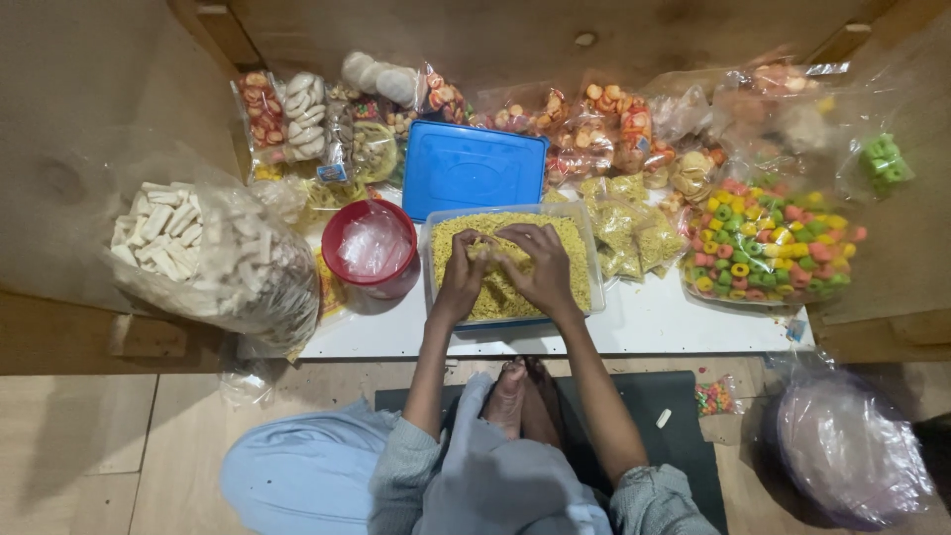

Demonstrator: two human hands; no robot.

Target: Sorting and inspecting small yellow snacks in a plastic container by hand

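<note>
centrally, both hands, left hand (462,269) and right hand (538,260), grip pinching a small bag (487,252) over yellow-snack tub (584,260) (red bowl (369,250) beside)

Clear tub (584,223) of yellow crumbly snack (580,260), with a solid blue lid (474,168) behind it; round red container (371,256) lined with clear, whitish plastic. Clear bag of white stick snacks (198,248); clear bag of ring snacks (768,248) mixed pink, green, yellow and orange; small packets (614,129) along the back in orange, red, cream and white. White tabletop (674,322), brown wooden floor (129,446), dark mat (674,426), pale blue and grey clothing (396,476).
</note>
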